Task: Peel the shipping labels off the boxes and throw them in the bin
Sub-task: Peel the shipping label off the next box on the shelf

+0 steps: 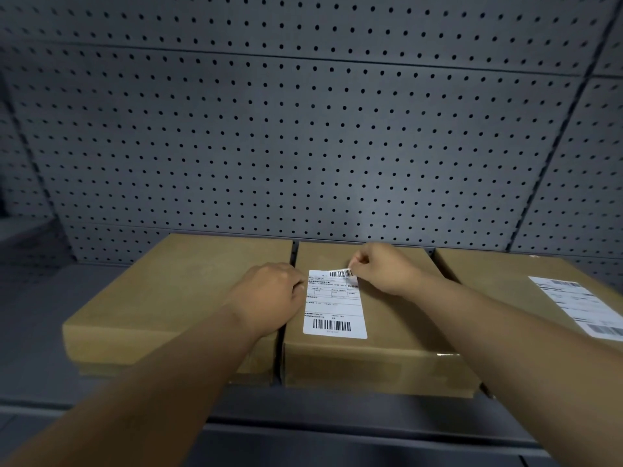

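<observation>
Three flat brown cardboard boxes lie side by side on a grey shelf. The middle box [397, 335] carries a white shipping label [333, 305] with barcodes. My right hand [384, 267] pinches the label's far right corner, which is lifted slightly off the cardboard. My left hand [269, 294] rests with curled fingers on the box top at the label's left edge, straddling the gap to the left box [161, 298]. The left box shows no label on top. The right box [499, 281] bears another white label [580, 308]. No bin is in view.
A grey pegboard wall [303, 129] rises right behind the boxes. The grey shelf [30, 318] extends left of the boxes, and its front edge runs below them. A darker ledge sits at the far left.
</observation>
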`<state>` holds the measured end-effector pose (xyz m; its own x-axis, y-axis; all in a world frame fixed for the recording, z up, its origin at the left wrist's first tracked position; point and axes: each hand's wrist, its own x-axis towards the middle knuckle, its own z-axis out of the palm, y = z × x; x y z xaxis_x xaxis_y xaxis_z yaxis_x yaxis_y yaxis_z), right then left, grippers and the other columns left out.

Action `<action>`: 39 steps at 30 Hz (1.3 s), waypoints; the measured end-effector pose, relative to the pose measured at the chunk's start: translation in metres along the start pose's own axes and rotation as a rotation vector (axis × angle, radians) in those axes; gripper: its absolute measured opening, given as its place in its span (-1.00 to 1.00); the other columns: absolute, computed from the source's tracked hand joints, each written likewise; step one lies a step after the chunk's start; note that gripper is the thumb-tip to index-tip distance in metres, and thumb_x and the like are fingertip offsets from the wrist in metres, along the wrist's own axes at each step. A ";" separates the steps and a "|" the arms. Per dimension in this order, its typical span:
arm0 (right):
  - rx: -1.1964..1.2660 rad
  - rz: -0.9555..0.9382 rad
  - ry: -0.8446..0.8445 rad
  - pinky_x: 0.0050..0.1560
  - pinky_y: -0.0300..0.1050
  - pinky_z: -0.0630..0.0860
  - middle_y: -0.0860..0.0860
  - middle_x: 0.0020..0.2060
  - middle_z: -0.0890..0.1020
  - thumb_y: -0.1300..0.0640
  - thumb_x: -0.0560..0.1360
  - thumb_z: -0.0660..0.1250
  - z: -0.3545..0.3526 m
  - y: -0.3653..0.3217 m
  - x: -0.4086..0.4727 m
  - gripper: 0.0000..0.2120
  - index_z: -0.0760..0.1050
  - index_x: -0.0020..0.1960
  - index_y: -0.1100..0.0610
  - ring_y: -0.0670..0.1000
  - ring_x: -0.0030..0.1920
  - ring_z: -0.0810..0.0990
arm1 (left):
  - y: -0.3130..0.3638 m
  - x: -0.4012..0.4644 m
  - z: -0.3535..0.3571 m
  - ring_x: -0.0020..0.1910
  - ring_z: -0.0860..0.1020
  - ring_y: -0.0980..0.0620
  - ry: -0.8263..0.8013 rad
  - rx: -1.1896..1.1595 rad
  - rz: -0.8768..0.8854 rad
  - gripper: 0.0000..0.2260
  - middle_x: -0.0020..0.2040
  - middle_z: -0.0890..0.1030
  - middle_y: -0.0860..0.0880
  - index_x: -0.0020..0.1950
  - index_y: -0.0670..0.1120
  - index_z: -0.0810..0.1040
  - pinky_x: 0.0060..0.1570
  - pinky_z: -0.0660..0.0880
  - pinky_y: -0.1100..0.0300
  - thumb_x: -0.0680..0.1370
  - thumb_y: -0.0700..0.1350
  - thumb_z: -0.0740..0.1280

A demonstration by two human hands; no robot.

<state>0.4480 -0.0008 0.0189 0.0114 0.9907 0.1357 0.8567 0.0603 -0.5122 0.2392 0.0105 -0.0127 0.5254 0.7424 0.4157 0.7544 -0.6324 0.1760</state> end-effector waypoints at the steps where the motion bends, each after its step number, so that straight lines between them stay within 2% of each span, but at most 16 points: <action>1: 0.031 0.008 0.021 -0.30 -0.30 0.34 -0.08 -0.21 0.54 0.10 0.47 0.32 0.001 -0.001 0.000 -0.91 0.52 -0.06 0.10 -0.05 -0.17 0.49 | 0.000 0.000 0.000 -0.14 0.53 -0.03 0.001 0.001 -0.001 -0.75 -0.11 0.61 -0.04 -0.02 -0.11 0.58 -0.11 0.46 0.12 0.57 -0.09 0.12; 4: -0.088 -0.022 0.008 -0.11 -0.20 0.35 -0.04 -0.09 0.54 0.00 0.43 0.38 0.006 -0.006 0.001 -0.73 0.53 0.08 0.08 -0.02 -0.05 0.50 | -0.001 0.000 0.002 -0.16 0.53 -0.03 0.011 0.002 -0.004 -0.75 -0.12 0.61 -0.03 -0.02 -0.09 0.58 -0.15 0.46 0.12 0.56 -0.08 0.12; 7: -0.133 -0.030 0.031 -0.10 -0.25 0.36 0.03 -0.07 0.69 0.16 0.48 0.32 0.014 -0.012 0.000 -0.89 0.61 -0.10 0.15 0.01 -0.04 0.61 | -0.002 0.000 0.003 -0.15 0.53 -0.04 0.020 -0.002 -0.006 -0.76 -0.11 0.61 -0.03 -0.02 -0.08 0.58 -0.14 0.46 0.12 0.56 -0.07 0.13; 9: -0.141 -0.037 0.069 -0.11 -0.26 0.35 0.02 -0.07 0.70 0.22 0.50 0.27 0.018 -0.014 -0.001 -0.86 0.60 -0.16 0.16 0.00 -0.05 0.61 | -0.002 0.000 0.003 -0.14 0.54 -0.04 0.024 0.007 -0.001 -0.76 -0.10 0.62 -0.03 -0.01 -0.08 0.58 -0.14 0.44 0.13 0.55 -0.07 0.13; 16: 0.223 -0.097 0.090 -0.20 -0.35 0.36 -0.15 -0.29 0.61 0.18 0.47 0.36 0.015 0.001 -0.013 -0.82 0.53 -0.30 0.00 -0.22 -0.24 0.52 | 0.000 0.000 0.001 -0.09 0.54 -0.04 -0.002 0.031 0.010 -0.74 -0.04 0.62 -0.04 0.04 -0.06 0.58 -0.08 0.42 0.12 0.58 -0.06 0.11; 20: 0.387 -0.027 0.100 -0.14 -0.24 0.42 -0.08 -0.31 0.63 0.20 0.44 0.38 0.013 0.003 -0.016 -0.78 0.54 -0.34 -0.01 -0.10 -0.24 0.54 | 0.000 0.000 0.000 -0.08 0.54 -0.05 -0.001 0.011 0.005 -0.74 -0.05 0.62 -0.04 0.04 -0.06 0.59 -0.08 0.44 0.13 0.57 -0.07 0.12; 22: 0.357 0.002 0.117 -0.18 -0.26 0.41 -0.07 -0.29 0.63 0.17 0.45 0.38 0.013 0.000 -0.016 -0.81 0.54 -0.32 -0.01 -0.07 -0.20 0.55 | 0.000 0.000 0.000 -0.09 0.54 -0.05 -0.006 0.000 0.003 -0.75 -0.07 0.62 -0.04 0.02 -0.06 0.59 -0.08 0.44 0.12 0.57 -0.07 0.12; 24: 0.081 -0.021 0.138 -0.21 -0.25 0.41 -0.03 -0.21 0.64 0.10 0.45 0.37 0.012 -0.004 -0.014 -0.92 0.56 -0.22 0.05 -0.04 -0.12 0.57 | -0.001 -0.001 -0.001 -0.10 0.54 -0.05 -0.014 -0.005 0.003 -0.76 -0.09 0.62 -0.04 -0.03 -0.07 0.58 -0.11 0.43 0.12 0.56 -0.08 0.12; 25: -0.119 -0.045 0.151 -0.17 -0.18 0.43 0.02 -0.12 0.64 0.04 0.45 0.37 0.013 -0.009 -0.013 -0.87 0.56 -0.11 0.10 0.02 -0.05 0.58 | -0.002 -0.001 -0.001 -0.11 0.54 -0.05 -0.017 -0.008 0.005 -0.76 -0.11 0.62 -0.04 -0.05 -0.07 0.58 -0.13 0.43 0.12 0.56 -0.08 0.12; 27: -0.350 -0.082 0.163 0.11 -0.03 0.44 0.13 0.11 0.58 -0.04 0.43 0.38 0.017 -0.018 -0.011 -0.56 0.45 0.19 0.19 0.14 0.18 0.50 | -0.002 -0.001 -0.002 -0.12 0.54 -0.04 -0.019 -0.017 0.002 -0.77 -0.12 0.62 -0.04 -0.07 -0.07 0.58 -0.14 0.43 0.12 0.56 -0.08 0.13; 28: -0.360 -0.086 0.156 0.23 0.01 0.39 0.15 0.20 0.53 -0.06 0.42 0.37 0.019 -0.024 -0.010 -0.44 0.34 0.31 0.20 0.17 0.25 0.44 | -0.001 -0.001 -0.002 -0.13 0.54 -0.04 -0.017 -0.019 -0.001 -0.77 -0.13 0.62 -0.04 -0.07 -0.08 0.58 -0.14 0.43 0.12 0.55 -0.08 0.13; 29: -0.360 -0.111 0.144 0.28 0.03 0.35 0.15 0.24 0.50 -0.06 0.43 0.36 0.021 -0.031 -0.007 -0.40 0.30 0.35 0.19 0.17 0.29 0.41 | -0.001 -0.001 -0.002 -0.13 0.54 -0.05 -0.015 -0.015 -0.001 -0.77 -0.13 0.62 -0.04 -0.08 -0.09 0.58 -0.14 0.43 0.12 0.55 -0.08 0.14; 31: -0.388 -0.205 0.074 0.24 0.02 0.41 0.12 0.16 0.55 -0.03 0.48 0.30 0.025 -0.042 -0.001 -0.60 0.44 0.25 0.14 0.15 0.23 0.44 | -0.001 -0.001 -0.002 -0.11 0.54 -0.06 -0.014 -0.006 -0.004 -0.76 -0.11 0.63 -0.06 -0.05 -0.11 0.58 -0.12 0.46 0.12 0.55 -0.08 0.14; 33: -0.381 -0.246 0.023 0.09 -0.02 0.47 0.10 -0.01 0.63 0.03 0.51 0.27 0.026 -0.048 0.002 -0.77 0.58 0.00 0.17 0.12 0.08 0.51 | -0.001 -0.001 -0.002 -0.10 0.54 -0.06 -0.019 -0.010 -0.017 -0.74 -0.09 0.63 -0.06 -0.02 -0.12 0.59 -0.08 0.48 0.10 0.55 -0.08 0.13; 35: -0.278 -0.228 0.011 -0.05 -0.13 0.46 0.05 -0.09 0.67 0.09 0.48 0.31 0.025 -0.047 0.004 -0.84 0.60 -0.12 0.16 0.05 -0.04 0.56 | -0.002 -0.001 -0.002 -0.10 0.54 -0.06 -0.019 -0.012 -0.021 -0.74 -0.09 0.63 -0.07 -0.02 -0.12 0.59 -0.07 0.49 0.09 0.55 -0.08 0.13; 39: -0.076 -0.152 0.017 -0.20 -0.22 0.42 0.01 -0.16 0.70 0.11 0.44 0.36 0.023 -0.041 0.000 -0.90 0.60 -0.19 0.12 -0.07 -0.25 0.55 | -0.001 -0.001 -0.002 -0.06 0.56 -0.06 -0.004 -0.027 -0.015 -0.73 -0.05 0.65 -0.07 0.03 -0.12 0.61 -0.02 0.50 0.08 0.56 -0.08 0.14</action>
<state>0.4010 -0.0003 0.0204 -0.1132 0.9685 0.2217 0.8858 0.1995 -0.4190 0.2370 0.0098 -0.0120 0.5154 0.7528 0.4095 0.7513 -0.6268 0.2066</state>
